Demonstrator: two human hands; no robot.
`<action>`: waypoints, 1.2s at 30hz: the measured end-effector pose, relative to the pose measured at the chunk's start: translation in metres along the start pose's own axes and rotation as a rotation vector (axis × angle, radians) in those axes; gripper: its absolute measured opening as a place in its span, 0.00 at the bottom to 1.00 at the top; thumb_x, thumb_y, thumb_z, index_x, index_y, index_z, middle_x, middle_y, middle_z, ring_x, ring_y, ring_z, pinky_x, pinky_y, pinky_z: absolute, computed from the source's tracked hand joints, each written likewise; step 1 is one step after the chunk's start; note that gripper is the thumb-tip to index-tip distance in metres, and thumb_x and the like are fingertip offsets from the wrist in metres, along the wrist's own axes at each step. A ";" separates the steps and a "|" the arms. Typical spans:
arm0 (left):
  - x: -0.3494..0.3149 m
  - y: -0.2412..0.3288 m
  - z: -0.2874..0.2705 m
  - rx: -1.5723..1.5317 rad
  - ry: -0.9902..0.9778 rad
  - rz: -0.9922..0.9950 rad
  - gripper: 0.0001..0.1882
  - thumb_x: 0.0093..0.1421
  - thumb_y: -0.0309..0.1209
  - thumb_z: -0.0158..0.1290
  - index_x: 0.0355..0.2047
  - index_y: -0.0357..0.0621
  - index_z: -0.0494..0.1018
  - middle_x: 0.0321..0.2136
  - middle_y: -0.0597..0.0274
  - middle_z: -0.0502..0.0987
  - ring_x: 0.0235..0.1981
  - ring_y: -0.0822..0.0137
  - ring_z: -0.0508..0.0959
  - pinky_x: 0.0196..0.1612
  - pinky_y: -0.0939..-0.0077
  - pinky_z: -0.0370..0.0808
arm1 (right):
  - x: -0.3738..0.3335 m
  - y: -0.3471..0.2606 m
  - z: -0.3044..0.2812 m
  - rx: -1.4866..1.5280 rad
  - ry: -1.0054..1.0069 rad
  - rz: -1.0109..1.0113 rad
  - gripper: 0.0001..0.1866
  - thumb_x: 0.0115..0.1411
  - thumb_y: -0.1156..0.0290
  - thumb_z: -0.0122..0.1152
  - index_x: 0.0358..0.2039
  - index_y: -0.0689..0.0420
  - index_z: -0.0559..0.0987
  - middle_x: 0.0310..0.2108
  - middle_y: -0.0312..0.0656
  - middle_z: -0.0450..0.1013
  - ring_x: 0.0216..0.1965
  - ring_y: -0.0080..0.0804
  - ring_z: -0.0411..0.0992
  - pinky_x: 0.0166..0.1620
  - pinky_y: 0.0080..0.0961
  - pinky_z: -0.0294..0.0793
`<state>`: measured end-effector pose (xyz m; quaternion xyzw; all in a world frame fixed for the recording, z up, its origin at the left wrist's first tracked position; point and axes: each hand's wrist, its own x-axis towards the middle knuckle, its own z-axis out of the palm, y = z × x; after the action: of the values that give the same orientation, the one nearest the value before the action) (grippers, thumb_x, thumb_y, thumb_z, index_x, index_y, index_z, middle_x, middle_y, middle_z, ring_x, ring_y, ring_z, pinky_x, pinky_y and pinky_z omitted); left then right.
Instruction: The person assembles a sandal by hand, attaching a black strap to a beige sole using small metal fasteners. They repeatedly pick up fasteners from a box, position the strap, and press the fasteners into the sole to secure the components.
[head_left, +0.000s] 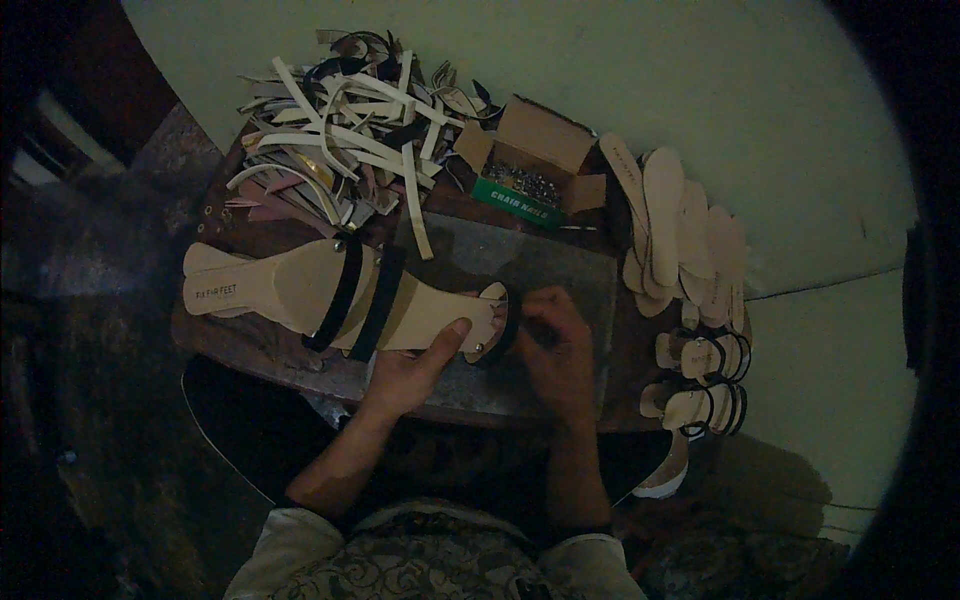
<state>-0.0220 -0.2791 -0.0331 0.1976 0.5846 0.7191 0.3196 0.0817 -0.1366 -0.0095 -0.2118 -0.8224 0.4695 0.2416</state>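
Note:
My left hand (pixel 405 372) grips a beige sandal sole (pixel 425 308) from the near side. Its thumb lies on top, and some fingertips show at the sole's right end, by a short black strap (pixel 511 320) with a metal stud. Wider black straps cross the soles further left, over a second beige sole (pixel 280 285) that overlaps the held one. My right hand (pixel 556 345) is just right of the short strap, fingers curled inward in a pinch. Whatever it pinches, if anything, is lost in shadow.
A dark slab (pixel 560 262) lies on the wooden table (pixel 640 395). Behind it are a heap of cut strips (pixel 340 140) and an uncarded cardboard box (pixel 545 135) of small metal nails. Loose soles (pixel 663 215) and small black-strapped sandals (pixel 688 408) line the right side.

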 end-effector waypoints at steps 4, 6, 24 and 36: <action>0.000 0.004 0.000 0.016 -0.013 0.011 0.15 0.59 0.28 0.52 0.46 0.36 0.71 0.42 0.58 0.75 0.43 0.69 0.74 0.47 0.75 0.70 | 0.001 -0.001 -0.001 0.017 -0.007 0.027 0.10 0.47 0.82 0.60 0.33 0.62 0.76 0.34 0.43 0.69 0.36 0.34 0.71 0.40 0.26 0.71; 0.000 0.004 -0.001 0.028 -0.014 0.017 0.15 0.59 0.28 0.52 0.46 0.37 0.71 0.42 0.58 0.75 0.43 0.69 0.74 0.47 0.75 0.70 | 0.002 -0.005 0.001 0.079 -0.009 0.058 0.10 0.47 0.82 0.59 0.33 0.62 0.76 0.34 0.42 0.68 0.36 0.33 0.71 0.39 0.25 0.72; 0.000 0.002 0.000 0.001 -0.016 -0.002 0.15 0.59 0.29 0.53 0.45 0.36 0.71 0.40 0.58 0.76 0.42 0.67 0.75 0.46 0.74 0.72 | 0.011 0.009 -0.003 0.098 -0.100 0.179 0.17 0.50 0.77 0.64 0.42 0.59 0.76 0.35 0.36 0.74 0.33 0.20 0.71 0.34 0.18 0.72; -0.002 0.003 0.000 0.023 -0.040 -0.044 0.16 0.61 0.31 0.50 0.47 0.36 0.70 0.42 0.58 0.75 0.44 0.69 0.74 0.48 0.76 0.69 | 0.019 0.005 -0.004 0.167 -0.167 0.190 0.12 0.50 0.77 0.62 0.37 0.60 0.76 0.28 0.33 0.73 0.28 0.16 0.69 0.28 0.15 0.70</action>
<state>-0.0212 -0.2808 -0.0296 0.2027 0.5905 0.7011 0.3444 0.0699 -0.1206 -0.0082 -0.2282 -0.7739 0.5730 0.1436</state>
